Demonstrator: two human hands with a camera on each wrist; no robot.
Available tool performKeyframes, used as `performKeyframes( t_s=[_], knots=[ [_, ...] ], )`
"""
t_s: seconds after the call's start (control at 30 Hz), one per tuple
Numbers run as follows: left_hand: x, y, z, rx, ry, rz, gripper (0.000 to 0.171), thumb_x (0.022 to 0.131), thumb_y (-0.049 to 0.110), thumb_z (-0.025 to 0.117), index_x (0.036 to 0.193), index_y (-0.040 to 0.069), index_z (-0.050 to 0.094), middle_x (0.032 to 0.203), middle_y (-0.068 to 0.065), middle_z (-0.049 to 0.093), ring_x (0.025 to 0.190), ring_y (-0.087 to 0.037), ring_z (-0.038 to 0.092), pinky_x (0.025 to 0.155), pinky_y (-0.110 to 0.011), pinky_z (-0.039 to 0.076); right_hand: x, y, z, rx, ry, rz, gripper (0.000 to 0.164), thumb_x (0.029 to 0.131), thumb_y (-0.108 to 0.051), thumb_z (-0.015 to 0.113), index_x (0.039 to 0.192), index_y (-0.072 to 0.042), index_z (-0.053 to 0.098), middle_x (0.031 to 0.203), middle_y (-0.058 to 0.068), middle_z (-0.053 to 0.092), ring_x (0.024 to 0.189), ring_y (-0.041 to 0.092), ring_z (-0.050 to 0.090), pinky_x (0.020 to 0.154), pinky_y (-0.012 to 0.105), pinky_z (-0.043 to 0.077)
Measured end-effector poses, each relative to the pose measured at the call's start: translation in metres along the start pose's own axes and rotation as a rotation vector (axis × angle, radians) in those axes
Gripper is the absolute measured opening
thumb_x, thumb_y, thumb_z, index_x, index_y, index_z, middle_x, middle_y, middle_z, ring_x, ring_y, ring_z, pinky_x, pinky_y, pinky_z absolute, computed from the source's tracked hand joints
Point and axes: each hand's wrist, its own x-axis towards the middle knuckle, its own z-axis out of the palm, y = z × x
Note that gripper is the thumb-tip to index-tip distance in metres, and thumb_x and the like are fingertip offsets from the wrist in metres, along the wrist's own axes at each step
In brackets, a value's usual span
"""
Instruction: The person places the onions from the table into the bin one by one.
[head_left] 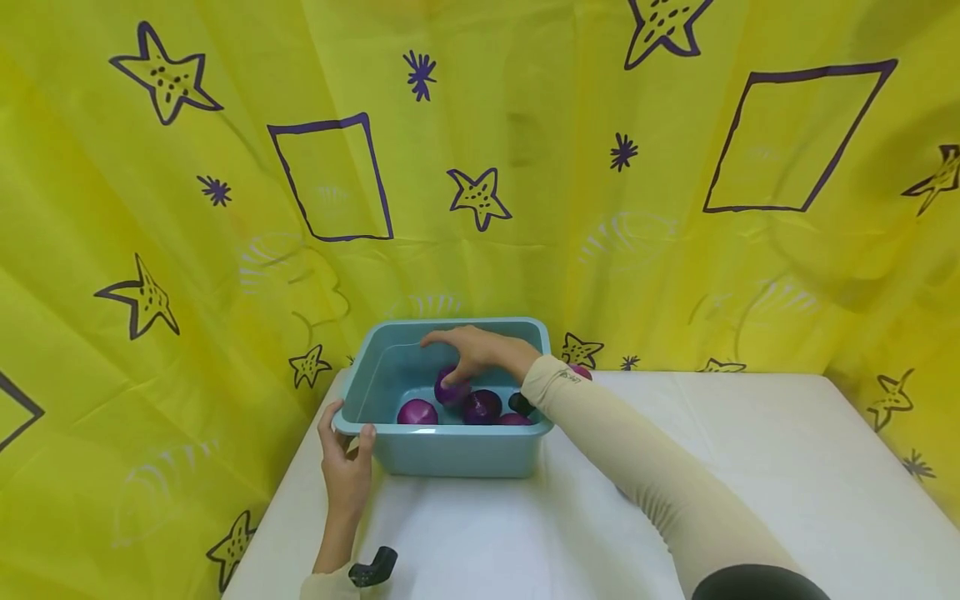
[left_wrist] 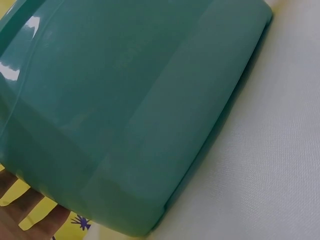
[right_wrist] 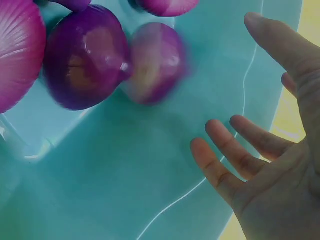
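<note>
A light-blue plastic basin (head_left: 457,456) stands on the white table, with several red onions in it. My left hand (head_left: 347,471) grips its near left corner, thumb at the front rim and fingers along the left side. Inside the basin, my right hand (head_left: 480,350) hangs over the onions with its fingers spread. In the right wrist view a blurred red onion (right_wrist: 157,62) lies apart from the fingers, beside a darker onion (right_wrist: 85,57). A pinker onion (head_left: 417,412) rests near the front left of the basin floor.
Another red onion (head_left: 581,372) shows outside the basin, beyond the right sleeve. The white table (head_left: 750,442) extends to the right. A yellow curtain (head_left: 525,275) printed with stars and squares hangs behind and along the sides. Black wrist-camera mounts (head_left: 373,567) sit on the wrists.
</note>
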Motion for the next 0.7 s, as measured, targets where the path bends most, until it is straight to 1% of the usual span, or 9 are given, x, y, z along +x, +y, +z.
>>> performKeyframes(
  t_s=[0.07, 0.2, 0.4, 0.57, 0.7],
  knots=[
    [0.0, 0.0, 0.0, 0.005, -0.002, -0.002, 0.063, 0.102, 0.023, 0.06, 0.156, 0.022, 0.028, 0.156, -0.016, 0.044, 0.136, -0.044, 0.048, 0.092, -0.016, 0.042, -0.001, 0.0, -0.001, 0.001, 0.005, 0.001, 0.075, 0.089, -0.024, 0.082, 0.154, -0.017, 0.045, 0.156, 0.014, 0.046, 0.143, 0.033, 0.042, 0.117, 0.048, 0.034],
    [0.0, 0.0, 0.0, 0.002, -0.001, -0.002, 0.062, 0.102, 0.024, 0.059, 0.157, 0.022, 0.028, 0.156, -0.016, 0.044, 0.137, -0.044, 0.047, 0.092, -0.015, 0.042, -0.004, -0.002, -0.003, 0.015, 0.015, 0.007, 0.074, 0.089, -0.025, 0.081, 0.154, -0.019, 0.046, 0.156, 0.011, 0.047, 0.143, 0.033, 0.043, 0.116, 0.047, 0.035],
    [0.001, -0.001, 0.0, -0.011, 0.013, 0.003, 0.062, 0.102, 0.022, 0.06, 0.156, 0.021, 0.029, 0.154, -0.018, 0.046, 0.134, -0.044, 0.049, 0.09, -0.014, 0.044, -0.009, -0.002, -0.009, 0.043, 0.029, 0.001, 0.073, 0.089, -0.027, 0.081, 0.153, -0.021, 0.046, 0.154, 0.01, 0.049, 0.141, 0.034, 0.045, 0.113, 0.048, 0.039],
    [0.001, -0.002, 0.001, -0.017, 0.014, 0.005, 0.062, 0.102, 0.022, 0.06, 0.155, 0.021, 0.03, 0.154, -0.019, 0.046, 0.133, -0.043, 0.05, 0.089, -0.013, 0.044, -0.016, -0.001, -0.018, 0.076, 0.042, 0.003, 0.073, 0.09, -0.025, 0.081, 0.154, -0.019, 0.046, 0.154, 0.014, 0.049, 0.14, 0.037, 0.046, 0.111, 0.052, 0.041],
    [0.001, -0.001, 0.001, -0.024, 0.016, 0.01, 0.061, 0.102, 0.02, 0.06, 0.155, 0.02, 0.03, 0.152, -0.02, 0.047, 0.131, -0.043, 0.051, 0.088, -0.014, 0.044, -0.024, 0.001, -0.025, 0.06, 0.059, -0.033, 0.074, 0.089, -0.023, 0.081, 0.154, -0.014, 0.046, 0.153, 0.016, 0.049, 0.139, 0.039, 0.047, 0.11, 0.051, 0.042]
  ],
)
